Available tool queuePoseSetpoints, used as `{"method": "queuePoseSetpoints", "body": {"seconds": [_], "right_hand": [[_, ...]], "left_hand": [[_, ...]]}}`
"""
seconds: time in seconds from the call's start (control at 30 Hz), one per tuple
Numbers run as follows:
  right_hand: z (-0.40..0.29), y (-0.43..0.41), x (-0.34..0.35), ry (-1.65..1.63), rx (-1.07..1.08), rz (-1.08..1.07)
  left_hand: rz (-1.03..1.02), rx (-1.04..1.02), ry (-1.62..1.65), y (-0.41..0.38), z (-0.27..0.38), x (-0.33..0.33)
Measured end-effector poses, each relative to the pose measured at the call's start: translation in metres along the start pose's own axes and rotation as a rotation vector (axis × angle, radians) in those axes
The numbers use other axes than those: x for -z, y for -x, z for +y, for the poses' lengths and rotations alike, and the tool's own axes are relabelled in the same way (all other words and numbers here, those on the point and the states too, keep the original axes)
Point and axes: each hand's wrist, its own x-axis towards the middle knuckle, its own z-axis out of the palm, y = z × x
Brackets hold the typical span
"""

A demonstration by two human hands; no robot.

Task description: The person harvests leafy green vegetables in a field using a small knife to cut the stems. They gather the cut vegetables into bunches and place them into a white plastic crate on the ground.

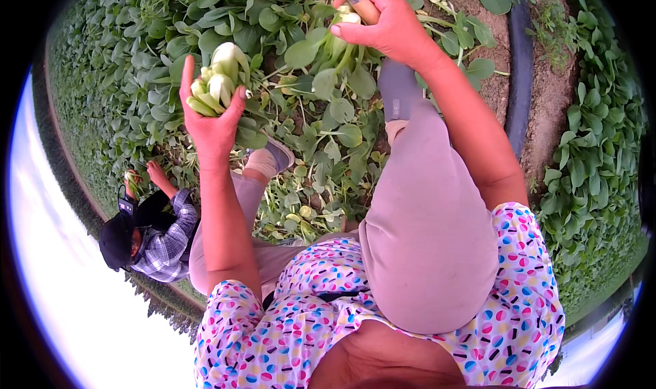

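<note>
My left hand (212, 127) holds several heads of bok choy (221, 76), their pale stem bases turned up between thumb and fingers. Up at the top centre, my right hand (387, 28) grips the wooden handle of a knife (364, 8). Its dark blade runs out of the top edge, so most of it is hidden. The same hand has another head of bok choy (335, 46) under its thumb and fingers, leaves hanging down. Leafy plants and loose leaves (328, 143) lie on the ground between my feet.
A co-worker (164, 235) in a plaid shirt and dark cap crouches at the left, holding greens. Dense rows of leafy plants (123, 81) stand at left and right. A black hose (518, 76) runs along bare soil right of my right arm. My shoes (402, 89) rest among the plants.
</note>
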Motion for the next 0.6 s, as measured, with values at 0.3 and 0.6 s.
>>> {"method": "queuePoseSetpoints", "body": {"seconds": [0.3,0.6], "right_hand": [[0.006,-0.013,-0.062,-0.555,0.178,-0.041],[0.028,0.000,-0.015,-0.356,-0.153,-0.165]], "left_hand": [[-0.438,0.199,0.604,-0.024,0.019,-0.083],[-0.543,0.726,0.890,-0.006,-0.012,-0.091]]}}
